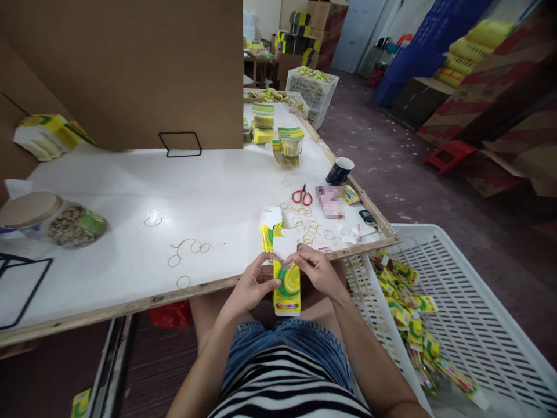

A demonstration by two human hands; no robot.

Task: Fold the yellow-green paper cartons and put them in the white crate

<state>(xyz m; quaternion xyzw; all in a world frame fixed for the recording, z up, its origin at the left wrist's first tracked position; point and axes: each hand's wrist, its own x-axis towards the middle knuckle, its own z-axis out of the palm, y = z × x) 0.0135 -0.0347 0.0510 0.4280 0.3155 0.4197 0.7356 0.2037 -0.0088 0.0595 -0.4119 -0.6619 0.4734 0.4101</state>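
Observation:
Between my two hands, over my lap at the table's front edge, is a yellow and green printed card box [287,290] with a white flap standing up at its top. My left hand [255,283] pinches the box's left side, thumb across its front. At the upper right corner, the fingers of my right hand [318,268] are closed on the flap area. Just behind lie more yellow boxes [266,237] with white flaps. Several rubber bands [308,225] are scattered to the right, near red-handled scissors [301,196].
A dark mug [340,170] stands near the table's wooden right edge. Bundled card stacks [288,142] sit farther back. At my right is a white crate [474,296] holding yellow packets. A clear jar [73,225] lies at the left, before a tall cardboard panel [143,69].

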